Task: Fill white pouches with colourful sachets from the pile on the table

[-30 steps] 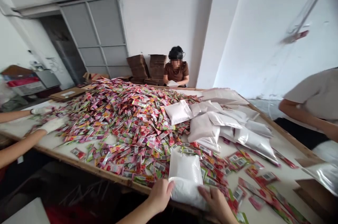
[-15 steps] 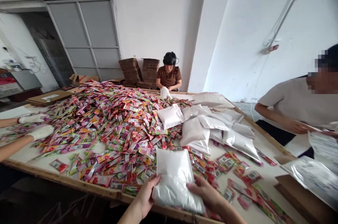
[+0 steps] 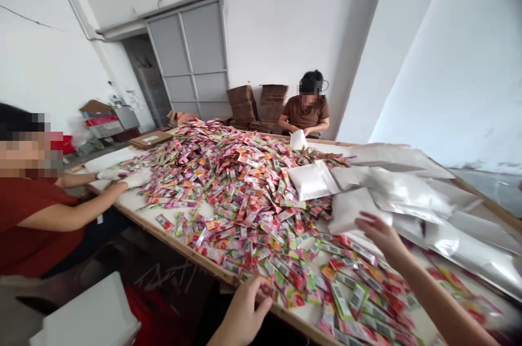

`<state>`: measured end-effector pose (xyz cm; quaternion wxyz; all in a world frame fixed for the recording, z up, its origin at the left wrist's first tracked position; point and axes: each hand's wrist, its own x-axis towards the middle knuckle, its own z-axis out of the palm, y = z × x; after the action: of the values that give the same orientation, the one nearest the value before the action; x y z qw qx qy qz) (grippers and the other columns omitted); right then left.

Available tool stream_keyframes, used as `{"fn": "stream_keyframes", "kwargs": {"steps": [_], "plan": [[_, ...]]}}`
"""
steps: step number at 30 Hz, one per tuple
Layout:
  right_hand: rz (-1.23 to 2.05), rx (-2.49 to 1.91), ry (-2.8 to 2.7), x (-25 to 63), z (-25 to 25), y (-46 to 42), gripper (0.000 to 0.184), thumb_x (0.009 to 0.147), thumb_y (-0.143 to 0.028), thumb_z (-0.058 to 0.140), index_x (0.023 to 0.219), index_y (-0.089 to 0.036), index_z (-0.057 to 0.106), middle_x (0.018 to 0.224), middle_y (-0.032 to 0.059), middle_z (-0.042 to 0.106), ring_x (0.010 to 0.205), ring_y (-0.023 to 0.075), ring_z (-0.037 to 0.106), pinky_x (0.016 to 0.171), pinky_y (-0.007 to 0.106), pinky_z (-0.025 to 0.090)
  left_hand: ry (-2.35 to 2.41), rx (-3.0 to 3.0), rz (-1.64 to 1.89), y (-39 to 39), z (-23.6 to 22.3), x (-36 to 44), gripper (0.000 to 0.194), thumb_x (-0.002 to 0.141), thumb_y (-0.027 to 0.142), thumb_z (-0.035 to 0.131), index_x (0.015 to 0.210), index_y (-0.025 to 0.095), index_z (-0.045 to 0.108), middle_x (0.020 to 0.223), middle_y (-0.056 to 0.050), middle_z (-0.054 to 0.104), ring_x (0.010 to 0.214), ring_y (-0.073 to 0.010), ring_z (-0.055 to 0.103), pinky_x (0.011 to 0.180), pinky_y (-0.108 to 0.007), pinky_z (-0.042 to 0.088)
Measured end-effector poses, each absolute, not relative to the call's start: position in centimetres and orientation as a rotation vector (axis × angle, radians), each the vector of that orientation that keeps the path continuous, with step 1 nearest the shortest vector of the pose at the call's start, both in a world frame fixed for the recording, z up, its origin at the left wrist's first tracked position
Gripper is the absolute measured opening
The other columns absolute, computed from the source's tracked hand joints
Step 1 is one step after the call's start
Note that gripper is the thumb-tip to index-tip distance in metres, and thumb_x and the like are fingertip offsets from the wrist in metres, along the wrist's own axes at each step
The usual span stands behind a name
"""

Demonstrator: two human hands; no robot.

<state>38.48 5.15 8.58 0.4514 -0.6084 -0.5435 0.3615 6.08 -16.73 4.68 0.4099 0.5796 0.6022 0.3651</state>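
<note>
My left hand (image 3: 243,310) is at the near edge of the table (image 3: 134,203), fingers apart, its tips touching the small colourful sachets (image 3: 244,193) heaped there. My right hand (image 3: 377,233) is stretched out over the sachets with its fingers extended. It touches the lower edge of a white pouch (image 3: 350,207) in the pile of white and silver pouches (image 3: 408,193). Neither hand holds anything.
A person in a red top (image 3: 28,221) with white gloves works at the table's left side. Another person in brown (image 3: 306,112) sits at the far end holding a white pouch. Stacked cardboard (image 3: 256,104) stands behind; a white box (image 3: 89,319) sits at lower left.
Both hands held a white pouch at the table edge; now it is out of my hands. My right hand has reached out to the pouch pile, and the view has swung left.
</note>
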Motion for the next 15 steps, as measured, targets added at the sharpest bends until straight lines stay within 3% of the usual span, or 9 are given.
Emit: {"fn": "stream_keyframes", "kwargs": {"steps": [3, 7, 10, 13, 15], "plan": [[1.219, -1.376, -1.540, 33.5, 7.7, 3.6, 0.039, 0.057, -0.042, 0.068, 0.085, -0.016, 0.064, 0.079, 0.0088, 0.068, 0.066, 0.0208, 0.062, 0.060, 0.031, 0.049, 1.617, 1.552, 0.878, -16.7, 4.5, 3.4, 0.020, 0.077, 0.028, 0.050, 0.093, 0.021, 0.061, 0.093, -0.005, 0.062, 0.086, -0.0202, 0.056, 0.082, -0.030, 0.040], [0.949, -1.260, -1.867, 26.6, 8.0, 3.7, 0.027, 0.065, -0.039, 0.061, 0.083, -0.019, 0.065, 0.076, 0.0047, 0.067, 0.067, 0.0196, 0.062, 0.064, 0.030, 0.048, 1.649, 1.745, 0.820, -13.9, 5.1, -0.8, 0.021, 0.081, 0.026, 0.044, 0.090, 0.021, 0.062, 0.088, -0.003, 0.064, 0.081, -0.0174, 0.058, 0.076, -0.027, 0.042], [0.796, -1.113, -2.224, 20.5, 8.0, 4.5, 0.022, 0.075, -0.032, 0.050, 0.086, -0.019, 0.064, 0.082, 0.0053, 0.067, 0.076, 0.0198, 0.061, 0.071, 0.030, 0.046, 1.941, 1.911, 0.674, -9.3, 5.6, -4.8, 0.027, 0.085, 0.020, 0.036, 0.093, 0.019, 0.061, 0.088, -0.004, 0.065, 0.081, -0.0167, 0.058, 0.076, -0.027, 0.042], [0.534, -1.019, -2.551, 14.1, 7.0, 5.5, 0.027, 0.081, -0.015, 0.039, 0.094, -0.017, 0.063, 0.094, 0.0069, 0.065, 0.087, 0.0188, 0.059, 0.077, 0.029, 0.043, 2.140, 1.991, 0.471, -4.0, 5.2, -8.4, 0.031, 0.082, 0.010, 0.034, 0.097, 0.016, 0.060, 0.098, -0.008, 0.063, 0.093, -0.0192, 0.056, 0.084, -0.030, 0.040], [0.341, -1.016, -2.702, 10.6, 5.9, 6.3, 0.033, 0.076, -0.004, 0.039, 0.097, -0.016, 0.062, 0.103, 0.0083, 0.061, 0.096, 0.0193, 0.055, 0.083, 0.030, 0.040, 2.153, 2.002, 0.409, -1.2, 4.4, -9.9, 0.031, 0.079, 0.006, 0.035, 0.095, 0.014, 0.060, 0.100, -0.010, 0.062, 0.098, -0.0217, 0.054, 0.088, -0.034, 0.038]]}}
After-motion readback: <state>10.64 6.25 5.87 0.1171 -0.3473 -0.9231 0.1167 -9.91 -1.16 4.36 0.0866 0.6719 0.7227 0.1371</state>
